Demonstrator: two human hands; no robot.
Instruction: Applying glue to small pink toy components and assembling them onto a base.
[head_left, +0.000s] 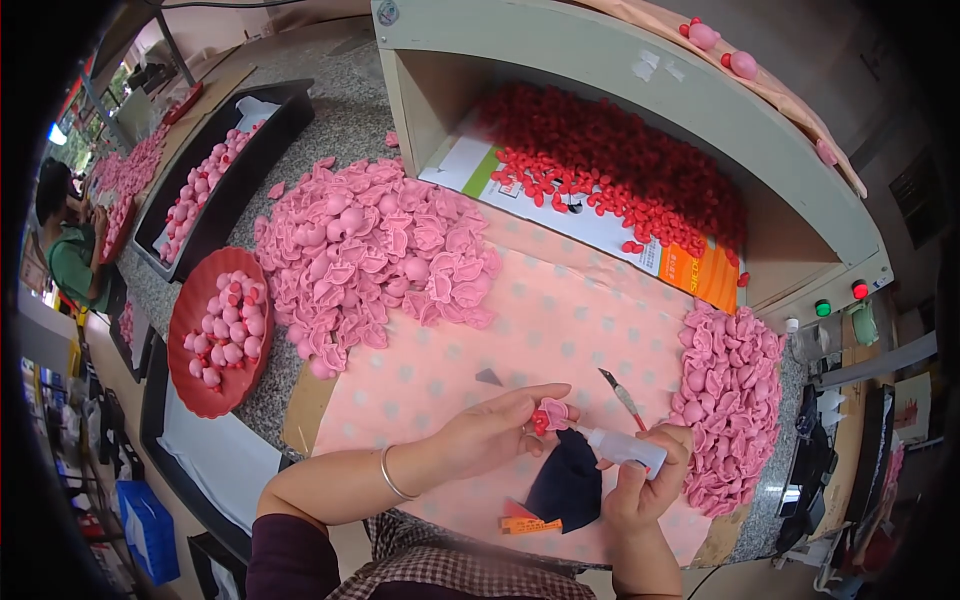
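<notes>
We see the left hand (pixel 490 430) pinching a small pink piece (pixel 553 412) with a red part at its near side, the grip pressed together on it between thumb and fingers. A thin bangle (pixel 391 474) sits on that wrist. The right hand (pixel 645 480) is closed around a small white squeeze bottle (pixel 625 446), its grip wrapped tight on the body, and the bottle's nozzle points at the pink piece, reaching right up to it; we cannot tell whether the tip touches.

We take the pink dotted cloth (pixel 520 330) on the worktop as our landmark. The held piece hangs over the cloth's near edge, just above a dark blue rag (pixel 567 485) and a small orange item (pixel 530 524) beside the rag. A thin tool with a red handle (pixel 622 397) lies on the cloth just behind the right hand. At the cloth's far left a large heap of pink pieces (pixel 370 255) spreads over it; at its right edge lies a smaller pink heap (pixel 728 400). Behind the cloth, an open-fronted box (pixel 560 70) holds a mass of small red pieces (pixel 620 175). Left of the cloth, a round red tray (pixel 185 320) carries pink pieces with red parts, and farther left stands a long black tray (pixel 290 110) of the same.
</notes>
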